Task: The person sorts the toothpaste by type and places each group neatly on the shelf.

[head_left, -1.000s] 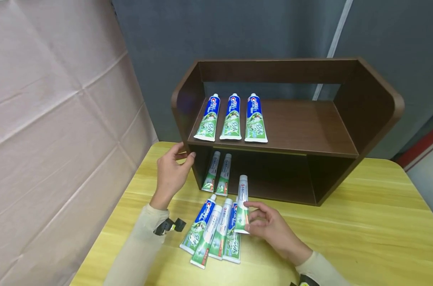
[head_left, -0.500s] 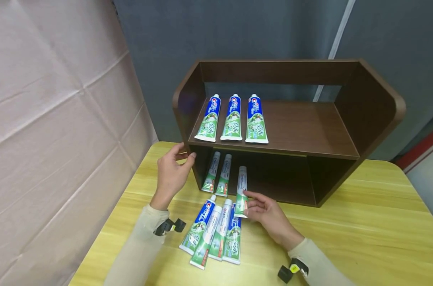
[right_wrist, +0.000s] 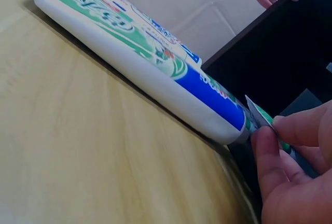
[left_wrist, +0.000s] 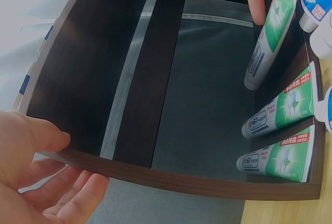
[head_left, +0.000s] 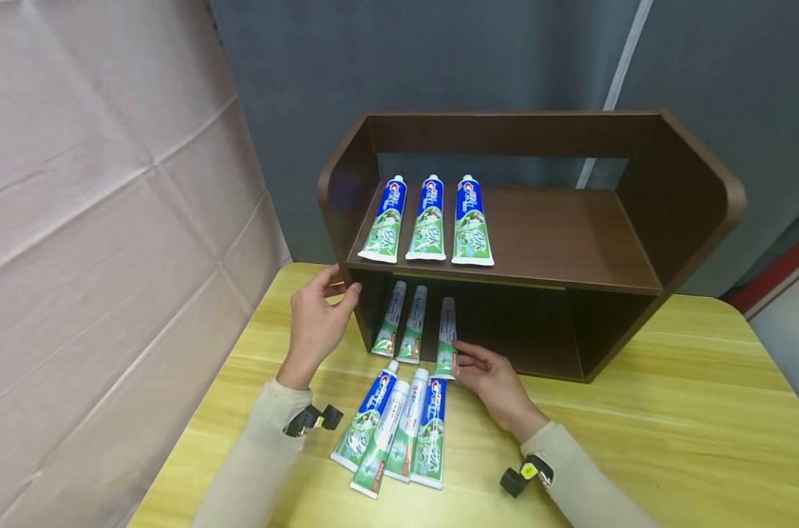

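Observation:
My right hand (head_left: pixel 494 385) pinches a white-and-green toothpaste tube (head_left: pixel 447 341) near its flat end, in front of the lower compartment of a dark brown shelf (head_left: pixel 571 279). The tube's cap end points inward. In the right wrist view, thumb and fingertips close on the flat end. My left hand (head_left: pixel 320 319) grips the front edge of the shelf's left side panel; in the left wrist view the thumb (left_wrist: pixel 46 130) lies on the inner face and the fingers outside. Two similar tubes (left_wrist: pixel 285 105) lie side by side at the left of the lower compartment.
Three blue-and-green toothpaste tubes (head_left: pixel 428 220) lie in a row on the upper shelf's left half. Several mixed tubes (head_left: pixel 379 440) overlap on the yellow wooden table (head_left: pixel 690 440) before the shelf. A pale draped sheet (head_left: pixel 108 220) hangs at left.
My right hand has moved forward with the toothpaste tube, from above the pile on the table into the lower compartment's opening. The left hand has stayed on the side panel.

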Tool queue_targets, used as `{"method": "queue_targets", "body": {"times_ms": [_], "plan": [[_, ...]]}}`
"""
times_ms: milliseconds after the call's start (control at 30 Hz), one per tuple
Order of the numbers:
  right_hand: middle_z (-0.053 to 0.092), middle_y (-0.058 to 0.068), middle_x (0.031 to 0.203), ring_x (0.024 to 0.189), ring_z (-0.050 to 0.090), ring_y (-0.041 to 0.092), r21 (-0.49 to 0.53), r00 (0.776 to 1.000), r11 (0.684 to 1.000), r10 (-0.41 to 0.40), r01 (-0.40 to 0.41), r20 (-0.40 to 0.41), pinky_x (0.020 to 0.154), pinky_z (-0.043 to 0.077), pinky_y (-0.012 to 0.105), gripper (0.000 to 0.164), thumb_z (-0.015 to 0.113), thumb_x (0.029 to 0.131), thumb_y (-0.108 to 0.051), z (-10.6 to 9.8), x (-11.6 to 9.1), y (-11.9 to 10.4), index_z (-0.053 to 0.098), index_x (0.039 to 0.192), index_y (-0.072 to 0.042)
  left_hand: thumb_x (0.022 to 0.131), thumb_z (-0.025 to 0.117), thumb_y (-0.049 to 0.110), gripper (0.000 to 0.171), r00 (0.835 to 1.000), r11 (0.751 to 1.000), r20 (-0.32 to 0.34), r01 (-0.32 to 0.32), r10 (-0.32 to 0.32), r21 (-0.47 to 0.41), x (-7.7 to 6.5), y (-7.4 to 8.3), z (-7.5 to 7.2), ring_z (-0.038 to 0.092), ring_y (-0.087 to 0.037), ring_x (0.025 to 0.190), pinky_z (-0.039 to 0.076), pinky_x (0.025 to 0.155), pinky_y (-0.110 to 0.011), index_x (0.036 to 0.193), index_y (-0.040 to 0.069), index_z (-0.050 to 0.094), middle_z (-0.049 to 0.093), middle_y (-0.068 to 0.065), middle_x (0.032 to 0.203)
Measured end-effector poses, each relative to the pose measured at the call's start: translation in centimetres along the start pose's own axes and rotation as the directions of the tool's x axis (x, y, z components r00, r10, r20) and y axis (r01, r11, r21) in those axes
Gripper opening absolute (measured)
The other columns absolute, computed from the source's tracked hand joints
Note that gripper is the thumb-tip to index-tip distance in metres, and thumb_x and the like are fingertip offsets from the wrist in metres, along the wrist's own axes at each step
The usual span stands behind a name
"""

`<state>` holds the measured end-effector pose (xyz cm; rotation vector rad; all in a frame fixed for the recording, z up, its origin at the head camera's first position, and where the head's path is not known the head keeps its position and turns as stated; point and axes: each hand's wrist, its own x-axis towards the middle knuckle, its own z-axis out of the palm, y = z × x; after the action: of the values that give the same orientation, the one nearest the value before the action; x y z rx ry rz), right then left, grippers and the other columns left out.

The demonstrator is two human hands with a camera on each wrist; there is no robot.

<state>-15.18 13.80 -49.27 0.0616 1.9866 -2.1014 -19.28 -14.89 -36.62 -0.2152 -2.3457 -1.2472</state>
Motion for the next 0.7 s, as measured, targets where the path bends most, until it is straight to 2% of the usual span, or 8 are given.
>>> {"method": "queue_targets", "body": {"times_ms": [267,467,700], "plan": [[0.062,0.024,0.142,0.115,0.067,0.021,0.049,1.000,0.999,-0.019,0.020,-0.019,0.093,0.061,0.022,0.061,0.068,0.093,0.007,0.3,1.0,0.8,0.056,0.152,-0.005,0.097,0.078,0.019,0.036,1.000,1.000,-0.003,-0.005,0.005,0.002,0.0,0.0,0.0,0.079,-0.031,0.102,0.067,0.081,-0.046,0.131,0.011,0.073,0.078,-0.012,0.121],[0.057,0.030,0.146,0.113,0.070,0.022,0.118,0.999,0.993,-0.021,0.024,-0.028,0.094,0.062,0.025,0.064,0.063,0.093,0.010,0.7,1.1,0.8,0.050,0.155,-0.003,0.097,0.078,0.019,0.036,1.000,1.000,-0.003,-0.007,0.007,0.003,0.0,0.0,0.0,0.079,-0.031,0.102,0.067,0.081,-0.046,0.131,0.011,0.073,0.078,-0.012,0.121],[0.055,0.026,0.145,0.112,0.068,0.021,0.155,0.997,0.988,-0.011,0.023,-0.078,0.097,0.062,0.028,0.062,0.062,0.092,0.014,1.1,1.2,0.9,0.054,0.151,-0.001,0.097,0.078,0.019,0.036,1.000,1.000,-0.002,-0.002,0.002,0.004,-0.1,0.0,-0.1,0.078,-0.031,0.102,0.067,0.081,-0.047,0.131,0.011,0.073,0.078,-0.012,0.121]]}}
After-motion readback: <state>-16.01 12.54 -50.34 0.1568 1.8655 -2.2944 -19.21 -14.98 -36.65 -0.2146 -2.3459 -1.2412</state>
